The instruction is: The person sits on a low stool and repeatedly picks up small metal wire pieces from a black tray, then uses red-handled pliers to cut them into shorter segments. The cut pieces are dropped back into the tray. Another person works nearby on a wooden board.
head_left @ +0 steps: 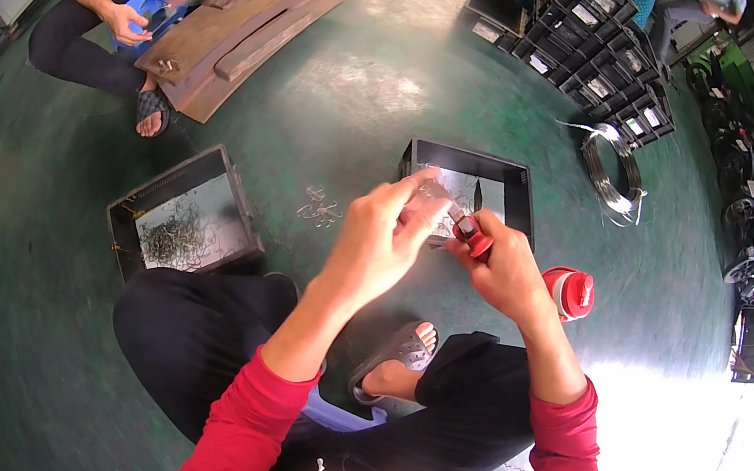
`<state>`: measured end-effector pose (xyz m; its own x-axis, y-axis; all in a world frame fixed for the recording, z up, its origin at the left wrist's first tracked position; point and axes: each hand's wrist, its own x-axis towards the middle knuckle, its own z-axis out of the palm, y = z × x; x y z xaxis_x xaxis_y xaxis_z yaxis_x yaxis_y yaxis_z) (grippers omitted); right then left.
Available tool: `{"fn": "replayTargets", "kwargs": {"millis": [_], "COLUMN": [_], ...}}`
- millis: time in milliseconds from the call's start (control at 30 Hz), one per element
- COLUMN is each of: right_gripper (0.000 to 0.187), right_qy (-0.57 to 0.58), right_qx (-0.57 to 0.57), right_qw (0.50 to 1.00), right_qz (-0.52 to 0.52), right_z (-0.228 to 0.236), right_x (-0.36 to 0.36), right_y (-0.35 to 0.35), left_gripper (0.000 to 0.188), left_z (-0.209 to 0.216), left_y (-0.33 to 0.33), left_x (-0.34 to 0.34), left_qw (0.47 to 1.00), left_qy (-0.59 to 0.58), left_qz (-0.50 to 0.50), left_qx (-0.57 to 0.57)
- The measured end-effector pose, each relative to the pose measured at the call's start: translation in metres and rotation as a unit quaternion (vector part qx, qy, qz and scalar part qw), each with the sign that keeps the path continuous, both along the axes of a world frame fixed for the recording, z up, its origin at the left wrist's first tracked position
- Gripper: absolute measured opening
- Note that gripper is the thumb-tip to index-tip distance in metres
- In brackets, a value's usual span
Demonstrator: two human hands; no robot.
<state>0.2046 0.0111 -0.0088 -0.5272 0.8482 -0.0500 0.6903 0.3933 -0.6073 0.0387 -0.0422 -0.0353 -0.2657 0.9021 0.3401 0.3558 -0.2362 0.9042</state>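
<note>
My left hand (377,245) pinches a bent piece of thin wire (435,199), held over the near edge of the black crate (498,179) at twelve o'clock from my knees. My right hand (504,270) is closed around red-handled pliers (469,233), whose tip touches that wire; a wire coil (612,174) lies at two o'clock.

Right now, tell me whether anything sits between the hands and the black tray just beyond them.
Nothing visible does. The left hand and right hand, gripping a red-handled tool, are directly over the near edge of the black tray.
</note>
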Motion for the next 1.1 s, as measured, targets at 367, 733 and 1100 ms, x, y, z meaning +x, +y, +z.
{"fn": "replayTargets", "kwargs": {"millis": [367,733,1100], "right_gripper": [0.022,0.035,0.041], "right_qy": [-0.032,0.111,0.149], "right_qx": [0.090,-0.336,-0.370], "right_qw": [0.995,0.935,0.917], "right_qz": [0.021,0.016,0.026], "right_z": [0.002,0.005,0.002], "right_x": [0.003,-0.018,-0.018], "right_y": [0.002,-0.009,-0.007], "left_gripper": [0.016,0.017,0.015], "left_z": [-0.012,-0.021,-0.026], "left_y": [0.011,0.020,0.022], "left_x": [-0.024,-0.010,-0.009], "left_qw": [0.997,0.888,0.896], "left_qy": [-0.075,-0.431,-0.408], "left_qz": [0.024,-0.006,-0.014], "left_qx": [-0.006,0.159,0.175]}}
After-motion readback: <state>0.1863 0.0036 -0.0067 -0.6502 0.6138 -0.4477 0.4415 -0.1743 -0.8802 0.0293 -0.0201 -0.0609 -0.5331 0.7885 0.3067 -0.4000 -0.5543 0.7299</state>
